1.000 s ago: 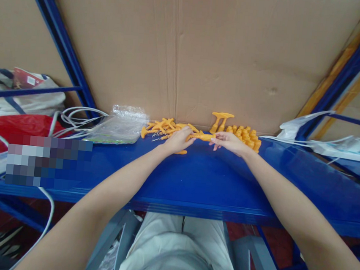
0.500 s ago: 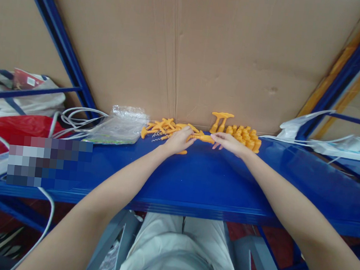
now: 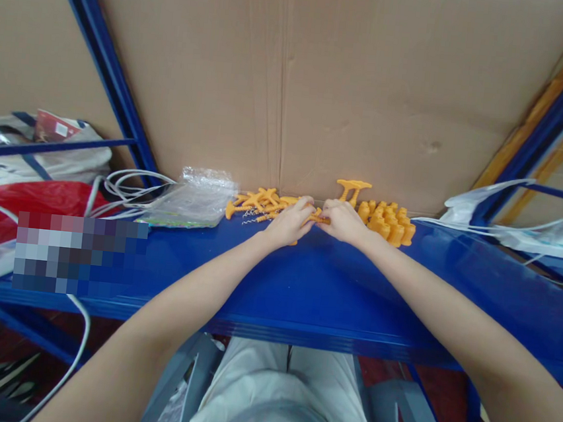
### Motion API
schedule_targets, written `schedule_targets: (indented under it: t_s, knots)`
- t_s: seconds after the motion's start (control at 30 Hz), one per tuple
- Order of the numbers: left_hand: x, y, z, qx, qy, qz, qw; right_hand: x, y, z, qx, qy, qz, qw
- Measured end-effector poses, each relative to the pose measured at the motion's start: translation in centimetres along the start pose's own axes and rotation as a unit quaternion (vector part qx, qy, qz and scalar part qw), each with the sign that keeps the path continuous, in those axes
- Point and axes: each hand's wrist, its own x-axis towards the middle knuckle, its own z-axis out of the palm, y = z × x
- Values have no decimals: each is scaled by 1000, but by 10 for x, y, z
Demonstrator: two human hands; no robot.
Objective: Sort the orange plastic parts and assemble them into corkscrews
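Observation:
My left hand (image 3: 290, 225) is closed around the handle end of a yellow corkscrew (image 3: 319, 217). Right beside it, my right hand (image 3: 344, 221) pinches the corkscrew's other end, its fingers hiding most of the yellow sleeve there. To the left lies a loose pile of yellow T-handled corkscrews (image 3: 263, 199), some with bare metal spirals showing. Several yellow sleeves (image 3: 390, 223) stand grouped to the right of my hands. Behind my right hand, two corkscrews with T handles (image 3: 354, 185) stand upright against the cardboard.
The blue bench (image 3: 304, 286) runs across, with a cardboard wall (image 3: 372, 100) behind it. Left of the pile lie clear plastic bags (image 3: 187, 205), white cables (image 3: 119, 189) and a red bag (image 3: 38, 204). A white power strip (image 3: 548, 238) is at the right.
My right hand has moved in toward my left hand and now covers the sleeve it earlier touched only at its end. The view has shifted slightly.

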Motion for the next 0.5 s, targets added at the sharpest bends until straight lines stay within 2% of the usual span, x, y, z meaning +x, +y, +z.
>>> schedule_targets:
  t_s: [0.1,0.13,0.27,0.37,0.5]
  knots:
    - [-1,3,-4,10,52,-31,998,19,23,-3,41,-12,105,994]
    - [-1,3,-5,18,52,-42,998,25,32,-3,60,-15,150,987]
    - [-4,-1,-6,42,13,-62,997,46,66,-2,114,-28,243,963]
    - [-6,-6,-3,51,-12,-67,996,56,75,6,148,-24,283,947]
    - [-7,-9,-1,55,-31,-81,995,69,75,22,207,-14,315,926]
